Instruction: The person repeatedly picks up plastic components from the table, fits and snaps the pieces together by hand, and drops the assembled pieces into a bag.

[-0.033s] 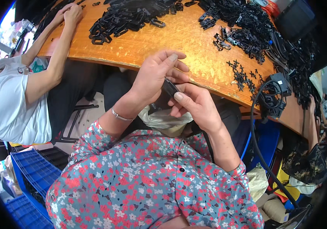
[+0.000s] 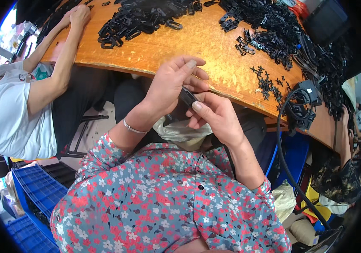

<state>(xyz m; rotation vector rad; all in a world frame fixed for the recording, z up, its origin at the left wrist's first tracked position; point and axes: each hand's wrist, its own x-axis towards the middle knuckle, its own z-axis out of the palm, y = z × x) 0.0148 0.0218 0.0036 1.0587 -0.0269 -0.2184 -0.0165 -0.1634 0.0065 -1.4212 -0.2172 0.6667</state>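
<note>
Just off the table's near edge, my right hand (image 2: 221, 116) pinches a small, narrow black plastic part (image 2: 188, 97) between thumb and fingers. The part slants up to the left, its far end meeting the palm side of my left hand (image 2: 170, 82). My left hand is open, its thumb out and its loosely bent fingers apart; the inside of its palm is hidden. Below both hands, a pale cloth or bag (image 2: 180, 131) lies over my lap.
Black clip-like parts form a heap (image 2: 146, 19) on the wooden table (image 2: 159, 46), with another pile (image 2: 269, 29) to the right. Small black cross-shaped pieces (image 2: 268, 84) lie near a cabled black device (image 2: 305, 103). A co-worker's arms (image 2: 68, 50) rest at left. Blue crates (image 2: 41, 185) stand lower left.
</note>
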